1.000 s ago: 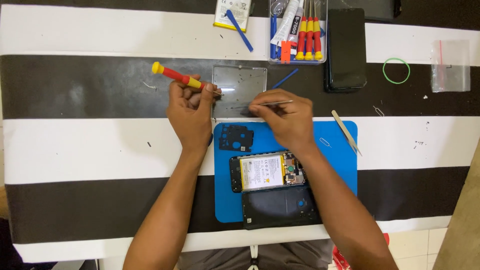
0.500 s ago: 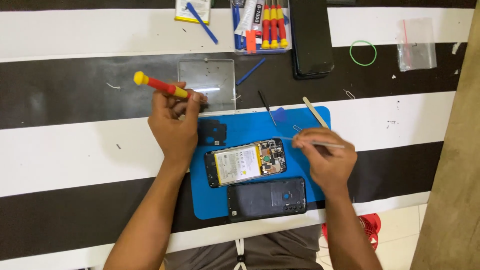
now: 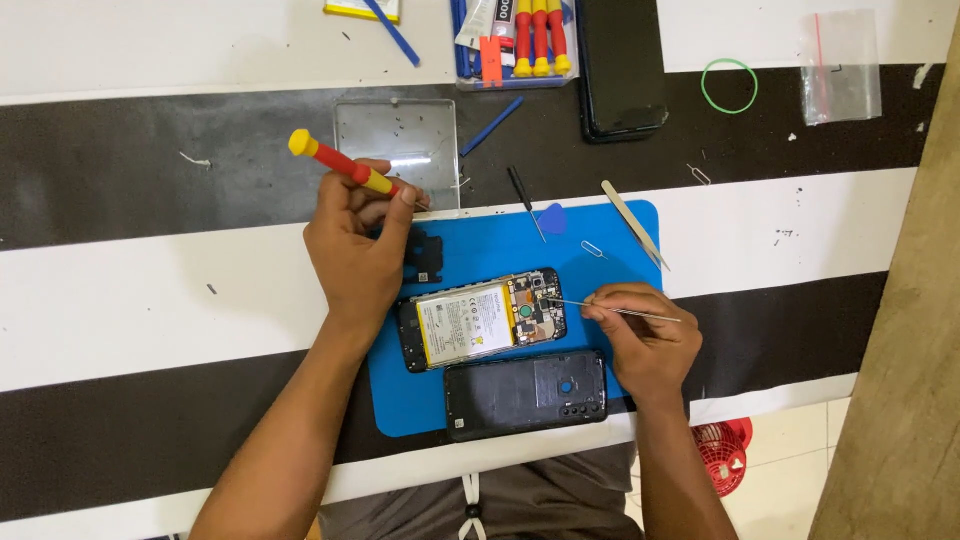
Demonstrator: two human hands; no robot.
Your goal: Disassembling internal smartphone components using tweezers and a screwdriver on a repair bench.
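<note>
Opened phone (image 3: 482,320) mid-mat; right hand (image 3: 640,335) tweezers (image 3: 610,310) touching board; left hand (image 3: 360,250) grips screwdriver (image 3: 345,167).

This looks like a small phone-repair bench, perhaps in a shop: a blue work mat (image 3: 610,235) on a black-and-white striped table (image 3: 150,290) carries an opened phone (image 3: 480,320), with a screwdriver set (image 3: 525,40) and pry tools (image 3: 633,222) nearby.

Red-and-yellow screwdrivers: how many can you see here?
4. One screwdriver is in the left hand; three screwdrivers stand side by side in the tool case at the top. Others may be hidden.
</note>
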